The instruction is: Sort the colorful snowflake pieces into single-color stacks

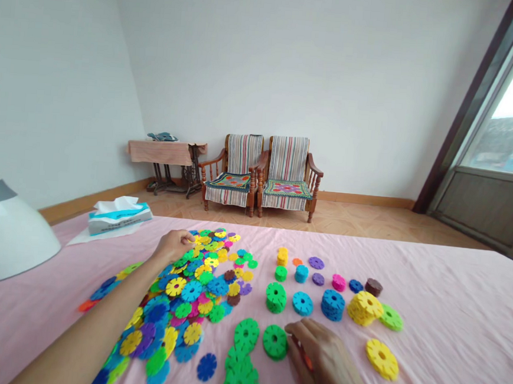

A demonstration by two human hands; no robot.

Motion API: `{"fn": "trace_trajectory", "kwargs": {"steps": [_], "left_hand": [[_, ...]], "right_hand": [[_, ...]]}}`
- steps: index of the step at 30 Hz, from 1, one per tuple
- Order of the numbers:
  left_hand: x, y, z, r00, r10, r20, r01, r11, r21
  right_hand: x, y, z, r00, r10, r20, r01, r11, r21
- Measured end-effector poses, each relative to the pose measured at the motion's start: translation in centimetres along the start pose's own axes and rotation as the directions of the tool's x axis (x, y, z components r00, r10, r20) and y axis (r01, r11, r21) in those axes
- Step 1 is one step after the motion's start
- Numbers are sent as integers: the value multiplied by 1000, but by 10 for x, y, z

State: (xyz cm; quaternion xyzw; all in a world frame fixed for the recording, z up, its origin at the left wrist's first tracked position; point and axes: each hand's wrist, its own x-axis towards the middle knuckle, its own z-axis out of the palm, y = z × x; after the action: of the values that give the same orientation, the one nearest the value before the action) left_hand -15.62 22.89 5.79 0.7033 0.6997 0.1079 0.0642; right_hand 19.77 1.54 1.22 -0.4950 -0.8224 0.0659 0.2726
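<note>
My left hand (pixel 176 245) reaches to the far end of a loose pile of notched plastic discs (pixel 192 291) in many colours. Its fingers are curled together by some yellow discs; what they pinch, if anything, I cannot make out. Close in front of me, my right hand (pixel 321 357) is closed, with an orange disc (pixel 307 358) showing between its fingers. The fingertips are right beside a stack of large green discs (pixel 275 342). More green discs (pixel 240 380) overlap to the left of that stack. A large yellow disc (pixel 382 359) lies to the right.
Behind my right hand stand sorted stacks: green (pixel 276 297), blue (pixel 333 304), yellow (pixel 365 308), and smaller ones, including brown (pixel 374 287). A tissue box (pixel 120 217) and a white rounded object (pixel 8 237) are on the left of the pink cloth (pixel 450 325).
</note>
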Motion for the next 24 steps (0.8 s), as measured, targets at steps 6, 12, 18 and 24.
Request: {"fn": "trace_trajectory", "kwargs": {"steps": [6, 12, 18, 24], "left_hand": [[6, 9, 7, 986, -16, 163, 9, 999, 43], [11, 13, 7, 969, -24, 245, -4, 993, 114], [11, 17, 9, 971, 44, 235, -70, 992, 106], [5, 14, 14, 985, 47, 163, -62, 994, 87]], "right_hand": [[0, -1, -1, 999, 23, 24, -23, 1000, 10], [1, 0, 1, 998, 30, 47, -31, 999, 14], [1, 0, 0, 1000, 18, 20, -18, 1000, 7], [0, -1, -1, 1000, -2, -4, 2, 1000, -9]]}}
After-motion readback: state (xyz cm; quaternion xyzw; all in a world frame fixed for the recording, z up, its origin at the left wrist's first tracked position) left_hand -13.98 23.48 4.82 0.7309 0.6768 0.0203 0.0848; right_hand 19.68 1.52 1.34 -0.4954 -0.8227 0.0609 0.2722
